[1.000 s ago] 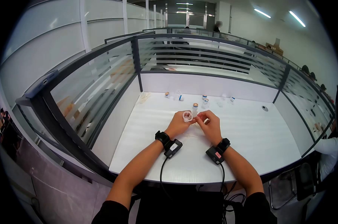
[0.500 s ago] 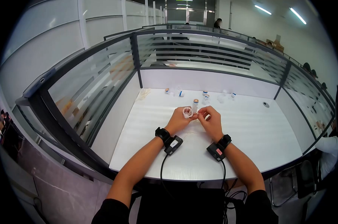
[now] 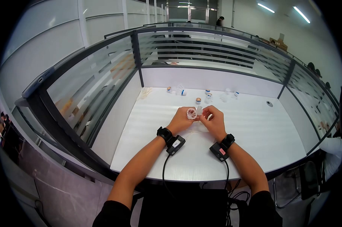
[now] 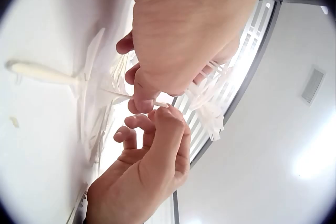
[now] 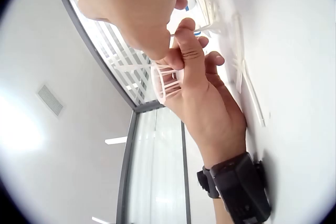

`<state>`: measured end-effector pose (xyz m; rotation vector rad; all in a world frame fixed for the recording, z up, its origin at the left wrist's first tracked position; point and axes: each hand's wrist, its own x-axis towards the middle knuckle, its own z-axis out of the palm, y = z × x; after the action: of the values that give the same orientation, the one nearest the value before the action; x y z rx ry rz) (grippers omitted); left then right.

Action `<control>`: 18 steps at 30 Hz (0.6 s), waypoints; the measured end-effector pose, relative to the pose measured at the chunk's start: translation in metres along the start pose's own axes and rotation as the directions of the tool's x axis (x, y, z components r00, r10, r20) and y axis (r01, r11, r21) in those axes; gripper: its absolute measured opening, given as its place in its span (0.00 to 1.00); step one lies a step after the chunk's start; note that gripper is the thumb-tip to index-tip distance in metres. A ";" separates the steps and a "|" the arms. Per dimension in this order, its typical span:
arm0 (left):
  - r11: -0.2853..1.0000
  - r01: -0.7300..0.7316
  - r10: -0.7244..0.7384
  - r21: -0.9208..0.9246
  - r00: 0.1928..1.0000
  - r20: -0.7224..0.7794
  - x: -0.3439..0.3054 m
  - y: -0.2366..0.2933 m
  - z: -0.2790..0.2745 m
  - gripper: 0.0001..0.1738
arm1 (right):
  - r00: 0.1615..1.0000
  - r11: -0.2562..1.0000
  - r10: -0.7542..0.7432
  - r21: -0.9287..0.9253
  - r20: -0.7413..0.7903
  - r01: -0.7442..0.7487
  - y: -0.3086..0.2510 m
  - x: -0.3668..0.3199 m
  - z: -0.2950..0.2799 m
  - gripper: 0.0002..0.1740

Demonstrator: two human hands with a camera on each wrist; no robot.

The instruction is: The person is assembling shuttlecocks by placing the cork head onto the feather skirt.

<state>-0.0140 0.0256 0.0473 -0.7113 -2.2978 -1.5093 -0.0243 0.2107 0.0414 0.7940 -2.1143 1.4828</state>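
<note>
Near the middle of the white table, my left hand [image 3: 180,120] and right hand [image 3: 214,122] meet fingertip to fingertip. A thin pale stick-like strip [image 4: 118,95] runs between the left thumb and fingers, and the right fingertips pinch its end. On the left hand sits a clear, open cage-like ring [image 3: 191,113] of thin ribs; its ribs show beside the fingers in the right wrist view. A frilly translucent piece [image 3: 199,109] stands up by the right fingertips. Below the hands lie loose pale strips, one of them paddle-shaped [image 4: 42,71].
Several small containers with blue bands, one with an orange top [image 3: 198,100], stand or lie along the back of the table, among crumpled clear pieces [image 3: 224,99]. A pale bundle [image 3: 146,92] lies at the back left. Partitions [image 3: 216,75] enclose the table; cables hang from both wrists.
The cage-like ring has turned and shifted slightly right. The translucent piece by the right fingertips shows more plainly now. Both hands stay together; the head view has tilted a little.
</note>
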 end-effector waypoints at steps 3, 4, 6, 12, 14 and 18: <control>1.000 -0.016 0.016 0.000 1.000 0.005 -0.002 0.000 -0.002 0.10 | 1.000 1.000 0.014 0.013 0.012 -0.014 0.000 0.000 0.002 0.07; 1.000 -0.023 0.023 0.003 1.000 0.011 -0.002 0.001 -0.002 0.10 | 1.000 1.000 0.010 0.006 0.010 -0.010 -0.001 0.000 0.002 0.07; 1.000 -0.024 0.025 -0.017 1.000 0.014 -0.001 0.005 -0.001 0.10 | 1.000 1.000 0.013 0.000 0.010 -0.013 -0.002 0.000 -0.001 0.07; 0.998 -0.024 0.026 -0.051 0.999 0.035 -0.001 -0.001 0.000 0.09 | 1.000 1.000 0.014 -0.012 0.021 -0.014 -0.002 0.001 -0.003 0.11; 0.998 -0.022 0.024 -0.059 0.999 0.039 -0.001 -0.002 0.001 0.09 | 1.000 1.000 -0.002 -0.011 0.015 0.002 -0.002 0.001 -0.002 0.12; 0.997 -0.030 0.032 -0.065 0.999 0.034 -0.002 -0.001 0.000 0.09 | 0.999 1.000 0.028 -0.012 0.015 -0.028 -0.003 0.002 -0.004 0.13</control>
<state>-0.0127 0.0252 0.0456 -0.7934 -2.2617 -1.5746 -0.0233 0.2131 0.0459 0.7765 -2.1520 1.4818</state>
